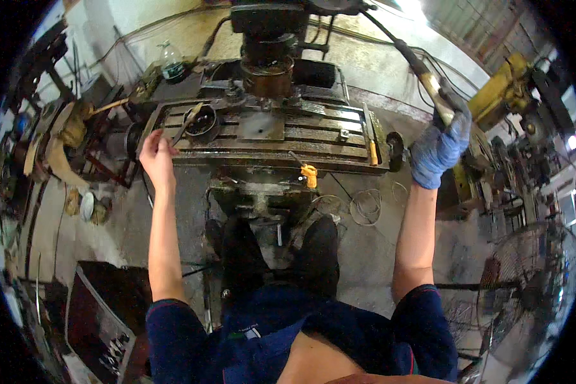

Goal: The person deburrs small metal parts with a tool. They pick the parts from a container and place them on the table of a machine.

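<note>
My left hand [158,152] is bare, its fingers curled together at the left front edge of the slotted machine table [313,146]. A thin stick-like tool [194,115], light at its far end and dark towards my fingers, lies across a round dark bowl [203,123]. Whether my fingertips grip its near end is hard to make out. On the right, my right hand [443,144], in a blue-grey glove, is raised and closed around the lower end of a long dark bar [422,72]. The bar slopes down from the machine head, with a shiny lighter section near the glove.
The machine's spindle head [267,67] stands over the table's middle. A yellow-handled tool [373,152] lies at the table's right end, and a yellow object [309,175] sits at its front edge. A clear bottle [171,62] stands behind left; a fan [525,281] stands right.
</note>
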Available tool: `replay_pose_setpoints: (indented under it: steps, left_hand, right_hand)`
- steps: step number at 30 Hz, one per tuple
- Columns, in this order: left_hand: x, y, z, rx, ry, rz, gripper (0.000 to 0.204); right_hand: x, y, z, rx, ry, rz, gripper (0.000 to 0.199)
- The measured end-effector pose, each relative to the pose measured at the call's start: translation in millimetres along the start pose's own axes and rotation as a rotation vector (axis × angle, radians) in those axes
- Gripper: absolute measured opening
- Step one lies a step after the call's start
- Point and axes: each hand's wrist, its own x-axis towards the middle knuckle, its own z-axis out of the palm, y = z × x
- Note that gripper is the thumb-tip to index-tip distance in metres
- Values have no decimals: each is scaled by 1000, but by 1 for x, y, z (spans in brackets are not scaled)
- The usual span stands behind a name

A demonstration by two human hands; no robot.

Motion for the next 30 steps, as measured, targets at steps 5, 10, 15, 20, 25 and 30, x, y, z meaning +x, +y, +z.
replay_pose_setpoints:
  steps: [5, 10, 15, 20, 25, 30]
  left_hand:
    - [-65, 90, 60, -170, -290, -10, 25]
    - [-140, 233, 93, -443, -890, -76, 29]
    - [-160, 280, 93, -444, -1366, 330, 32]
    - [-171, 278, 99, -439, -1424, 278, 29]
    - [-172, 266, 102, -413, -1429, 223, 26]
    - [-169, 267, 98, -383, -1415, 193, 23]
  right_hand:
    - [9, -5, 1, 2, 3, -5, 24]
    - [23, -10, 3, -17, 13, -53, 16]
    - [34, -10, 8, 67, -33, -77, 26]
    - [48, -9, 14, -313, -138, -216, 24]
    - [55, 9, 6, 126, -114, -336, 25]
    - [90, 0, 18, -109, -142, -471, 16]
